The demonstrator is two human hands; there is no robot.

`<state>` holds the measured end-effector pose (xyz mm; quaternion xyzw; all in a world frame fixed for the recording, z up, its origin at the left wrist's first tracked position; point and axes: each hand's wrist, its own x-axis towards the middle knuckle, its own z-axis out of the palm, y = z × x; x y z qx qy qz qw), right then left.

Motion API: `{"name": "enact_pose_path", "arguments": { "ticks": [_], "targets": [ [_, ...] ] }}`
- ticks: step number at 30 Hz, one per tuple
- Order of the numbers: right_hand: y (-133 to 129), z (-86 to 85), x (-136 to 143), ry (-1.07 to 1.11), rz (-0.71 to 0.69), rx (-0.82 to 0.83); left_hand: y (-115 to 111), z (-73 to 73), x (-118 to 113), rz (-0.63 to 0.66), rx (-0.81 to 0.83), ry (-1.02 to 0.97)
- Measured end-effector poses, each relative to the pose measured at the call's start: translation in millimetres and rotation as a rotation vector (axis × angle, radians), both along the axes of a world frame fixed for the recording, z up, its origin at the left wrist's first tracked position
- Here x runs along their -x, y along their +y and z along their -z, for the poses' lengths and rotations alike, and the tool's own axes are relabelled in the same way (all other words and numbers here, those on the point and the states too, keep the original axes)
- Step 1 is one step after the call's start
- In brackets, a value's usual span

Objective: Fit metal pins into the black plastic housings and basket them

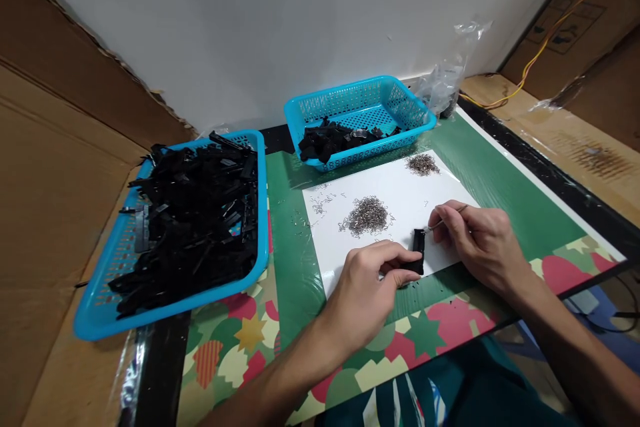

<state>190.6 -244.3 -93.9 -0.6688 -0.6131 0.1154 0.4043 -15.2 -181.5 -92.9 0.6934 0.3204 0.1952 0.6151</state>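
Note:
My left hand [373, 283] pinches the lower end of a small black plastic part [419, 250] over the front of a white sheet [330, 250]. Between thumb and fingers of my right hand [475, 237] is a pair of thin metal tweezers [440, 221], its tip at the upper end of the black part. Whether the tip grips anything is too small to tell. Beyond my left hand lies a heap of tiny metal springs [369, 215] on the sheet. A smaller heap of similar metal pieces [423, 164] sits at the sheet's far right.
On the left, a blue basket [263, 213] is heaped with black plastic parts. Another blue basket [360, 88] at the back holds fewer black pieces. A clear plastic bag [445, 83] stands beside it. Cardboard [60, 180] walls the left side; yellow wires [530, 67] hang at right.

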Motion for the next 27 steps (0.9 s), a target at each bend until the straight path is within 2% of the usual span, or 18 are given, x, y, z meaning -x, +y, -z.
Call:
{"name": "enact_pose_path", "arguments": {
  "ticks": [4,8,14,27],
  "targets": [
    [-3.7,-0.6,-0.8,0.044,0.007,0.078,-0.7,0.6,0.0,-0.015,-0.016,0.013],
    [-8.5,0.9,-4.7,0.111,-0.048,0.180,-1.2,0.0,0.3,-0.014,-0.009,0.022],
    [-10.4,-3.1,-9.1,0.196,-0.099,0.239,-0.2,0.7,-0.2,-0.019,0.020,0.027],
    [-9.1,-3.6,-3.4,0.039,-0.057,0.267,1.6,-1.7,-1.0,-0.046,0.145,0.030]
  ]
}}
